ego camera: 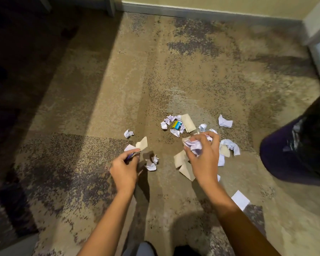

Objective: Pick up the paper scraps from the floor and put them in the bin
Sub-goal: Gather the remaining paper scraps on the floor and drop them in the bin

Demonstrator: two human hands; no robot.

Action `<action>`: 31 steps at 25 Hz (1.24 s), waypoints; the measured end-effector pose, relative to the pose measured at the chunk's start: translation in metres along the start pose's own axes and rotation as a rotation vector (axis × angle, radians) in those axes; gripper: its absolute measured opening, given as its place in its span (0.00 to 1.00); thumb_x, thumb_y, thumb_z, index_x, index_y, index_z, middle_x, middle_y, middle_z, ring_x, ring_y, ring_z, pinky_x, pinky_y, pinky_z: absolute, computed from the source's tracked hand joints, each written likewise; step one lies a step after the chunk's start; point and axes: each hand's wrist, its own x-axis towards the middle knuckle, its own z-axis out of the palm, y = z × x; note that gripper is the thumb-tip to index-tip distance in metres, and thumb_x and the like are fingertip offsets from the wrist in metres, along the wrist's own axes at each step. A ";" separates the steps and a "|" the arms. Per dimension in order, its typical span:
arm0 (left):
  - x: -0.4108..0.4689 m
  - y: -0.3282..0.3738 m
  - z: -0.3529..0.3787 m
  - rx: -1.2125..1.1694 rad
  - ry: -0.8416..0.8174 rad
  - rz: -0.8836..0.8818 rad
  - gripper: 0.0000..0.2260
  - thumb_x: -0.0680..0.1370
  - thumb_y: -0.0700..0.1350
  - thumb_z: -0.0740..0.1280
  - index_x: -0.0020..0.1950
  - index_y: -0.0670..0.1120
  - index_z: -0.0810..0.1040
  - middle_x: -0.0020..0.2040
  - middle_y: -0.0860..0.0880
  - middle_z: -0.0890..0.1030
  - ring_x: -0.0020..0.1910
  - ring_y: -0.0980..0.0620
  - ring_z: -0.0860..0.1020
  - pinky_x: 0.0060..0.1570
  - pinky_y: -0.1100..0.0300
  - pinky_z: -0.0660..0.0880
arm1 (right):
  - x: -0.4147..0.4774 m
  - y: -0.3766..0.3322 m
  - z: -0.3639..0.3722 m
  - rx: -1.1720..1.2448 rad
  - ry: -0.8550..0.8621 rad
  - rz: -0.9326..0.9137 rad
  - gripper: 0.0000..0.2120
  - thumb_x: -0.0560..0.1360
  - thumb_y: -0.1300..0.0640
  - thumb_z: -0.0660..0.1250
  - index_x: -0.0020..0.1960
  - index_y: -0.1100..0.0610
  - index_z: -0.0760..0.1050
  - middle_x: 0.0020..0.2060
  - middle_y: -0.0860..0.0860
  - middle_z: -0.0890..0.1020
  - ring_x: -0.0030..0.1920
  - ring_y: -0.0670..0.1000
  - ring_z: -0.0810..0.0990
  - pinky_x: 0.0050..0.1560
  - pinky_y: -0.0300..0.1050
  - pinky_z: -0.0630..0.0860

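Several crumpled white and beige paper scraps lie on the patterned carpet, with a cluster (175, 124) around a small blue-and-yellow carton (177, 125). My right hand (203, 154) is closed on a bunch of crumpled white scraps (193, 146), just above more beige pieces (183, 163). My left hand (125, 168) pinches a few flat scraps (137, 149), white and beige, low over the carpet. Two small wads (151, 163) lie between my hands. The dark bin with a black liner (299, 150) stands at the right edge, an arm's reach from my right hand.
A flat white sheet (240, 200) lies on the carpet by my right forearm. A lone wad (128, 133) sits to the left of the cluster. The wall and grey skirting (211, 13) run along the back. Dark furniture fills the left side. White furniture stands at the far right.
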 end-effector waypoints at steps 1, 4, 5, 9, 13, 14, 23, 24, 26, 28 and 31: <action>-0.009 0.011 0.004 -0.031 -0.042 0.037 0.12 0.73 0.40 0.71 0.47 0.57 0.83 0.40 0.52 0.84 0.40 0.51 0.81 0.44 0.57 0.74 | 0.000 -0.004 -0.013 0.009 0.049 -0.013 0.11 0.68 0.67 0.74 0.47 0.59 0.77 0.57 0.53 0.67 0.49 0.34 0.67 0.44 0.19 0.65; -0.044 0.058 0.024 -0.161 -0.197 0.137 0.12 0.73 0.38 0.70 0.46 0.56 0.84 0.39 0.52 0.84 0.39 0.54 0.80 0.42 0.61 0.73 | 0.004 -0.011 -0.060 0.032 0.210 -0.022 0.11 0.69 0.65 0.74 0.48 0.57 0.76 0.57 0.49 0.65 0.55 0.44 0.70 0.44 0.38 0.76; -0.058 0.078 0.033 -0.197 -0.262 0.174 0.12 0.74 0.37 0.69 0.47 0.54 0.84 0.41 0.51 0.84 0.41 0.55 0.81 0.42 0.63 0.74 | 0.007 -0.012 -0.078 0.018 0.278 -0.033 0.11 0.69 0.65 0.73 0.49 0.57 0.76 0.57 0.49 0.65 0.55 0.48 0.71 0.45 0.41 0.77; -0.121 0.170 0.077 -0.270 -0.513 0.448 0.11 0.74 0.35 0.68 0.48 0.49 0.84 0.43 0.50 0.84 0.41 0.55 0.82 0.42 0.65 0.78 | 0.024 -0.014 -0.156 -0.085 0.574 -0.122 0.08 0.70 0.65 0.71 0.49 0.61 0.77 0.57 0.58 0.67 0.54 0.55 0.73 0.53 0.37 0.71; -0.172 0.245 0.144 -0.283 -0.671 0.667 0.10 0.73 0.34 0.69 0.49 0.46 0.84 0.47 0.47 0.82 0.44 0.51 0.82 0.43 0.55 0.81 | 0.044 -0.007 -0.227 -0.171 0.795 -0.154 0.09 0.70 0.67 0.68 0.49 0.63 0.74 0.58 0.64 0.67 0.55 0.48 0.71 0.56 0.34 0.68; -0.181 0.258 0.160 -0.259 -0.685 0.711 0.10 0.72 0.34 0.69 0.49 0.46 0.84 0.47 0.47 0.83 0.45 0.49 0.82 0.45 0.53 0.81 | 0.049 -0.002 -0.241 -0.192 0.818 -0.135 0.11 0.69 0.68 0.67 0.51 0.61 0.72 0.58 0.64 0.67 0.53 0.47 0.71 0.54 0.34 0.69; -0.223 0.280 0.229 0.165 -0.971 0.696 0.27 0.74 0.33 0.66 0.72 0.49 0.69 0.71 0.40 0.69 0.66 0.44 0.72 0.63 0.59 0.70 | 0.066 0.064 -0.285 -0.338 0.499 0.434 0.35 0.71 0.66 0.69 0.74 0.56 0.58 0.72 0.62 0.53 0.65 0.64 0.65 0.62 0.49 0.67; -0.224 0.278 0.230 0.193 -1.004 0.730 0.29 0.75 0.33 0.66 0.73 0.50 0.65 0.74 0.41 0.64 0.69 0.44 0.69 0.65 0.59 0.68 | 0.063 0.065 -0.284 -0.342 0.507 0.429 0.34 0.72 0.67 0.69 0.73 0.57 0.59 0.72 0.62 0.53 0.65 0.63 0.66 0.62 0.47 0.67; -0.223 0.271 0.227 0.138 -1.016 0.760 0.28 0.76 0.33 0.65 0.73 0.50 0.66 0.75 0.42 0.62 0.67 0.43 0.72 0.65 0.57 0.70 | 0.056 0.063 -0.282 -0.359 0.576 0.374 0.29 0.72 0.70 0.66 0.70 0.59 0.63 0.69 0.61 0.58 0.64 0.61 0.68 0.59 0.40 0.65; -0.217 0.257 0.217 -0.025 -0.942 0.718 0.20 0.76 0.33 0.64 0.67 0.48 0.75 0.67 0.44 0.75 0.55 0.46 0.80 0.59 0.55 0.76 | 0.046 0.055 -0.275 -0.379 0.681 0.266 0.23 0.71 0.73 0.62 0.65 0.61 0.68 0.63 0.60 0.65 0.59 0.59 0.71 0.56 0.35 0.63; -0.191 0.219 0.191 -0.171 -0.783 0.663 0.10 0.76 0.36 0.66 0.52 0.47 0.82 0.49 0.50 0.83 0.46 0.54 0.82 0.50 0.55 0.80 | 0.024 0.039 -0.239 -0.412 0.736 0.078 0.19 0.69 0.75 0.59 0.57 0.63 0.74 0.55 0.62 0.71 0.53 0.56 0.68 0.52 0.33 0.59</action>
